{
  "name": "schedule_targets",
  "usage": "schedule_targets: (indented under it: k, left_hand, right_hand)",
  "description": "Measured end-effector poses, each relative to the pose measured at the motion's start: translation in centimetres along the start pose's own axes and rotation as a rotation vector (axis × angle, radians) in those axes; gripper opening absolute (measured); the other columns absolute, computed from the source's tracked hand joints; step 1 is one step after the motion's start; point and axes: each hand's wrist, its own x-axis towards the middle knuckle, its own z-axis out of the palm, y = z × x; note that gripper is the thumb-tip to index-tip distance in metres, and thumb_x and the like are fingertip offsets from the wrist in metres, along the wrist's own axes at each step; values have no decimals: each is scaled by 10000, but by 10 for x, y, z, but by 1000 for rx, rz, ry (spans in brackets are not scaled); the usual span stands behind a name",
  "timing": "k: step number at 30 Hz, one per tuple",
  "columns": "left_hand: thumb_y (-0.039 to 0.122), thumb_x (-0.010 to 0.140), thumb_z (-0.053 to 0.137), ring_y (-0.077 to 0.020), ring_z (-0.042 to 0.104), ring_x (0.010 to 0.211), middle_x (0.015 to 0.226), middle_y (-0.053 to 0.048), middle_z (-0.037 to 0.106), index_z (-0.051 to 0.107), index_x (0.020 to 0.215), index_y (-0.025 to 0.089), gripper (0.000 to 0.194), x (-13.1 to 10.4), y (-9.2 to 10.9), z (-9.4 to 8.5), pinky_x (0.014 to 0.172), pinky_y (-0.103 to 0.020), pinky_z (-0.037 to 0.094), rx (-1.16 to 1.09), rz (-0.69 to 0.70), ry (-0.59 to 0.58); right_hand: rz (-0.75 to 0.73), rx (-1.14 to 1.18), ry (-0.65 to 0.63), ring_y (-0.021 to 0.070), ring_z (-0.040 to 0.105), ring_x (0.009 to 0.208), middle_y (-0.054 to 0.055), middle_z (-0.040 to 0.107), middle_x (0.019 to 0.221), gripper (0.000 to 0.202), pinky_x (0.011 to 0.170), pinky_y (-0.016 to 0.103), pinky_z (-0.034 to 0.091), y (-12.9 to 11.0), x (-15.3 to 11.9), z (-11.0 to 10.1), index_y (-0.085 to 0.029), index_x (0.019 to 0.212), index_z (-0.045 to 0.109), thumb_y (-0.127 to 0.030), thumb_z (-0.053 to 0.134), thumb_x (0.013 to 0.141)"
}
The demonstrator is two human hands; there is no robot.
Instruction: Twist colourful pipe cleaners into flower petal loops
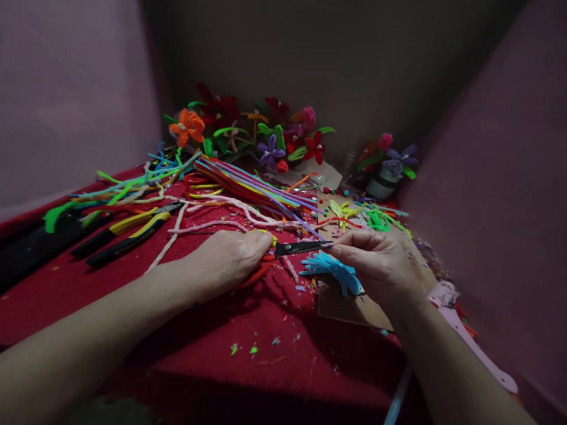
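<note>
My left hand is closed around the red and yellow handles of a pair of scissors. The dark blades point right, towards my other hand, and look shut. My right hand pinches thumb and fingertips together at the blade tips; a small pale bit shows there, too small to name. Just below the blades, a bundle of blue pipe cleaner loops lies partly on a brown board. Behind my hands stretches a bundle of long, many-coloured pipe cleaners.
Pliers with yellow and black handles lie left on the red cloth, among loose pipe cleaners. Pipe-cleaner flowers stand at the back, with more in a small pot. A pink tool-like strip lies right. Fuzzy scraps are scattered in front.
</note>
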Motion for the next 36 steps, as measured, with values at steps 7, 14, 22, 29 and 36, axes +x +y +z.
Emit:
schedule_targets:
  k: [7,14,22,29,36]
  left_hand:
    - [148,848,342,-115,471,517,638,0,510,419,767,172,115,-2,2,-2,469,-251,272,-3,7,-15]
    - [112,833,331,-137,489,550,660,-26,526,422,764,170,128,1,6,-3,475,-264,270,-28,-14,-30]
    - [143,847,340,-117,435,476,599,7,483,428,777,171,116,-3,4,6,435,-254,208,27,35,62]
    - [101,837,325,-120,456,493,616,-2,500,432,763,165,146,-1,8,4,448,-250,263,39,27,57]
    - [161,831,331,-116,466,491,613,-8,521,467,770,150,150,1,11,-3,461,-238,307,-57,-59,61]
  right_hand:
    - [10,-14,-5,69,449,413,-11,550,490,166,372,190,340,-1,-1,1,-146,560,628,-280,726,578]
    - [-39,-61,-52,76,467,451,-1,568,521,127,399,200,356,-1,0,-1,-156,565,657,-265,718,583]
    - [-44,-47,-16,76,466,451,-1,568,524,114,408,207,348,-1,-1,-2,-153,573,657,-247,717,593]
    - [-41,-75,-33,65,439,429,-17,538,486,101,394,197,325,0,-2,-3,-156,556,655,-227,708,603]
    - [-60,-151,-48,86,478,479,4,583,523,88,447,213,378,-3,-4,4,-161,567,689,-239,702,607]
